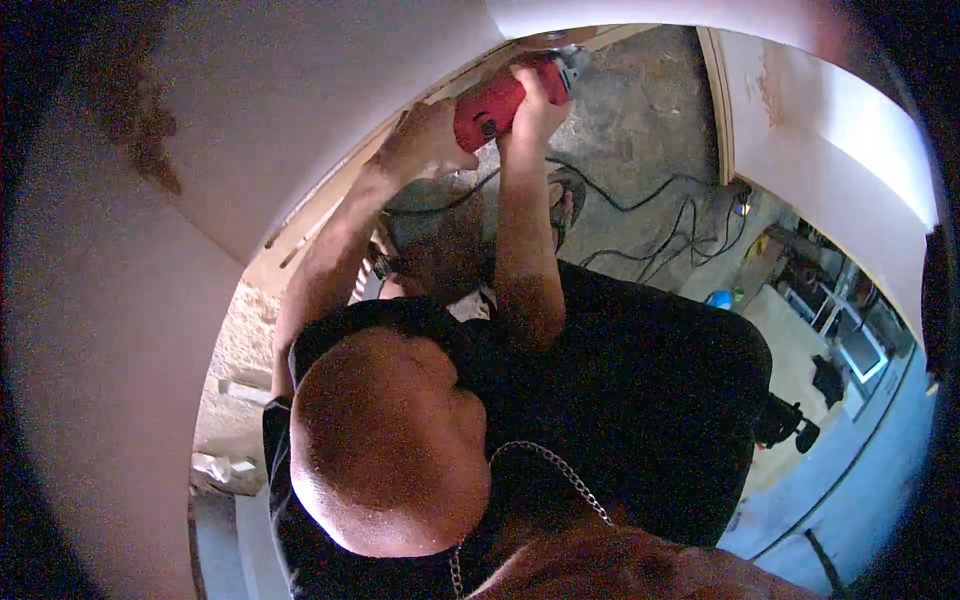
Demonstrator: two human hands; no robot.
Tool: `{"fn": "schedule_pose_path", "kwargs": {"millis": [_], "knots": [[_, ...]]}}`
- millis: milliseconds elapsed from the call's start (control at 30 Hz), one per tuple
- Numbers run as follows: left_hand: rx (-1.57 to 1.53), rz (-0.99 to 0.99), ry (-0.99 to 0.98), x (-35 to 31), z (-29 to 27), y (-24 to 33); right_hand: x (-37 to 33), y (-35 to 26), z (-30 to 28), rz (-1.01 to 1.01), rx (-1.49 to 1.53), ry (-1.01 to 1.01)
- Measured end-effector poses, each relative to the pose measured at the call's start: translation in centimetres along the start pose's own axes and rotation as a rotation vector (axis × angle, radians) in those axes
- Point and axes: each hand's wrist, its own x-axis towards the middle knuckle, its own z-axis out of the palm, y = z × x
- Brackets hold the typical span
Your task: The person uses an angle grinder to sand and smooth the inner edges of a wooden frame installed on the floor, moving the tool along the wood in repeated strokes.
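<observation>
A red angle grinder (492, 108) is held in both hands near the top of the view. My left hand (428, 142) is closed around the rear of its body. Further forward, my right hand (537, 108) wraps the body close to the metal head. The grinder's head (572, 68) is beside the wooden edge (335, 175) of a pale panel (250, 90). Blur hides the disc, so I cannot tell whether it touches the edge. Below the hands, a black cable (625, 208) runs over the grey floor.
A sandalled foot (563, 205) stands on the floor by the cable. To the right rises a pale wall (800, 110) with a wooden edge strip (714, 110). White frames (858, 345) and assorted clutter lie at the far right. Wood scraps (245, 390) lie on the left.
</observation>
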Motion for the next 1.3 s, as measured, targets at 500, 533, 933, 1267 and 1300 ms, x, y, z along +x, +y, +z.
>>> {"fn": "schedule_pose_path", "kwargs": {"millis": [500, 533, 933, 1267, 1300], "knots": [[0.057, 0.014, -0.009, -0.6, -0.4, -0.6, 0.0, 1.2, 0.0, 0.045, -0.032, 0.002], [0.063, 0.043, 0.034, -0.9, -0.4, -0.9, -0.1, 1.5, 0.0, 0.059, -0.046, -0.001], [-0.008, 0.018, -0.035, -0.7, -0.4, -0.5, -0.4, 0.4, 0.6, 0.081, -0.023, -0.02], [0.081, 0.022, -0.045, 0.2, 0.5, -2.0, -0.7, -0.6, 0.9, 0.148, -0.004, -0.091], [0.104, 0.065, -0.008, 0.4, 0.6, -2.2, -0.6, -0.6, 0.9, 0.137, 0.04, -0.096]]}}
